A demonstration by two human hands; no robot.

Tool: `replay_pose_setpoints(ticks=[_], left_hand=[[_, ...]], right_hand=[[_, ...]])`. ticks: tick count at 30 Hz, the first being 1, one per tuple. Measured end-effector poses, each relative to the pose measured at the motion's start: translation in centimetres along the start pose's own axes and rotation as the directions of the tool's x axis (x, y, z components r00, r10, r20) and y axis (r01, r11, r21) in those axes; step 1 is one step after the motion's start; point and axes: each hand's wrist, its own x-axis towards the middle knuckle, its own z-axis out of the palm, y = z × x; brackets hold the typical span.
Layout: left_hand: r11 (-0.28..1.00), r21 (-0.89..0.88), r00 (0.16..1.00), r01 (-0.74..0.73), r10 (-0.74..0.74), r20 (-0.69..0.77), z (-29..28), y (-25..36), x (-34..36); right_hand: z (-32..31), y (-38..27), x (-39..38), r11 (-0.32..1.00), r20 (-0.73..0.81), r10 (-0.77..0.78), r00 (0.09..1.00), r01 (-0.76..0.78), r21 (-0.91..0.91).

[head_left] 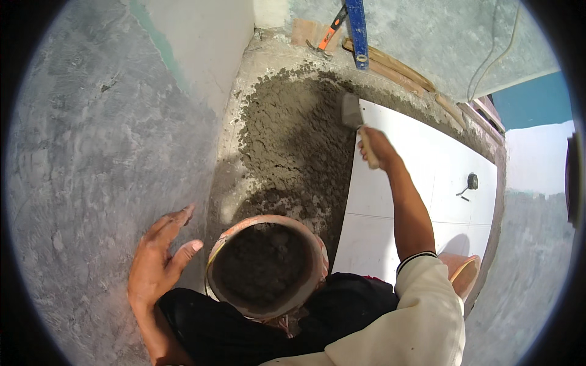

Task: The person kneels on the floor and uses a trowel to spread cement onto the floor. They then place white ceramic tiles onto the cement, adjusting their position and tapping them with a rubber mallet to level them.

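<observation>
My right hand [378, 147] is closed round the pale handle of a trowel [351, 111]. The trowel's grey blade sits at the far left corner of the white tiles [390, 201], over the edge of the grey mortar [287, 122] spread on the floor. My left hand [163, 256] is held by the left wall with fingers stretched and thumb apart, empty. Whether it touches the wall I cannot tell. Close in front of me stands a bucket [321, 244] with dark wet mortar inside.
A claw hammer [332, 32] with an orange and black handle, a blue level [358, 30] and wooden strips [397, 64] lie along the far wall. On the tiles are a small dark round thing [472, 181] and an orange-brown container [465, 276]. The plastered wall [116, 152] bounds the left side.
</observation>
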Motion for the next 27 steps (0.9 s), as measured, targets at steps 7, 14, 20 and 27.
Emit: replay_pose_setpoints(ticks=[7, 14, 20, 27], left_hand=[[0.999, -0.034, 0.999, 0.039, -0.039, -0.003, 0.4, -0.1, 0.2], [0.999, -0.018, 0.999, 0.036, -0.036, -0.004, 0.1, 0.2, -0.2], [1.0, -0.02, 1.0, 0.004, -0.005, -0.021, -0.1, 0.1, -0.4], [0.999, -0.042, 1.0, 0.022, -0.022, -0.017, -0.3, -0.1, -0.3]], right_hand=[[7.3, 1.5, -3.5, 0.459, 0.083, -0.534, 0.842, 0.37, -0.808], [3.9, -0.2, 0.5, 0.467, -0.038, -0.42, 0.907, 0.179, -0.866], [0.7, 3.2, -1.7, 0.824, -0.099, -0.323, 0.941, 0.228, -0.519], [12.8, 6.2, -6.0, 0.972, 0.087, -0.098, 0.991, 0.077, 0.221]])
